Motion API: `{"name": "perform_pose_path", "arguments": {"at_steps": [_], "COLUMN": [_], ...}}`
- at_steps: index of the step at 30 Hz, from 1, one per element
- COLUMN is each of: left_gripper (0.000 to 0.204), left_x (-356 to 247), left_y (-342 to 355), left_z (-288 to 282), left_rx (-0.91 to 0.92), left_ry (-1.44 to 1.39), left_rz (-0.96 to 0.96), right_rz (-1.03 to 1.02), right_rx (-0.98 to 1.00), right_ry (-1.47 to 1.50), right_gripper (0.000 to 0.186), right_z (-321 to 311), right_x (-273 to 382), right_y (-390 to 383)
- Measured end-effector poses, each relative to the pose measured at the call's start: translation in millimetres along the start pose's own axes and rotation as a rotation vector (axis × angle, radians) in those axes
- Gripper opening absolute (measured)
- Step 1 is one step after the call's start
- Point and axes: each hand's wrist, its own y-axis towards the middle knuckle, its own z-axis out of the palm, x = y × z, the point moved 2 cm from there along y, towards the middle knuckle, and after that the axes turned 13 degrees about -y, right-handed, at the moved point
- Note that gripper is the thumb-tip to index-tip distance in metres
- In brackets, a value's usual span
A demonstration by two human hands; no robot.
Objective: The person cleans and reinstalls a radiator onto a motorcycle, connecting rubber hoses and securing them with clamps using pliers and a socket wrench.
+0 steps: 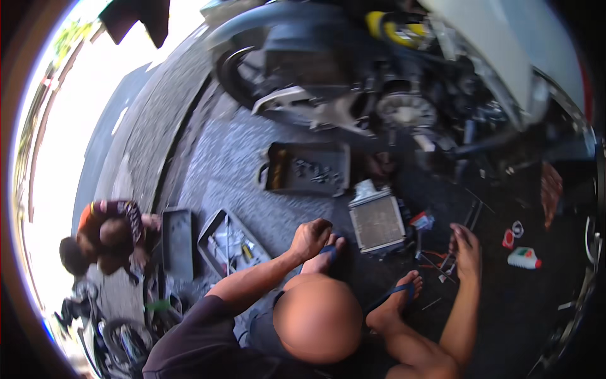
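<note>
My left hand (308, 239) is closed in a fist in front of my left foot; whatever it may hold is hidden. My right hand (466, 251), raised above the floor on my right, has its fingers curled in, and blur hides what is between them. Long thin metal tools (449, 270) lie just below and beside it. Between my hands, a square panel with a light frame (378, 222) rests on the dark ground. Past it stands a grey tray (319, 185) with several small metal parts. Beyond is a motorcycle (303, 69) with its round mechanism (406, 111) exposed.
At left are an open tool box (247, 241) holding hand tools and a dark tray (177, 244), with another person (113, 230) crouching beside it. A white and green bottle (523, 258) and a red cap (508, 238) lie at right. A reddish-brown rag (551, 192) lies farther off.
</note>
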Motion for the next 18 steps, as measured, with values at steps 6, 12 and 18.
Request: {"name": "perform_pose_path", "arguments": {"at_steps": [6,12,18], "left_gripper": [0.029,0.021,0.015], "left_x": [86.6,73.2,53.2], "left_y": [-119.0,-66.0,27.6], "left_z": [-13.8,-17.6,-50.4], "left_rx": [-0.355,-0.492,-0.655], "left_ry": [0.095,-0.039,-0.186], "left_rz": [-0.023,0.091,0.180], "right_rz": [-0.140,-0.070,0.028], "right_rx": [0.293,0.511,0.421], "right_ry": [-0.771,-0.553,-0.719], "right_gripper": [0.038,0.026,0.028], "right_z": [20.7,86.6,63.6], "right_x": [51.5,115.1,103.1], "right_y": [-54.9,-97.5,-95.0]}}
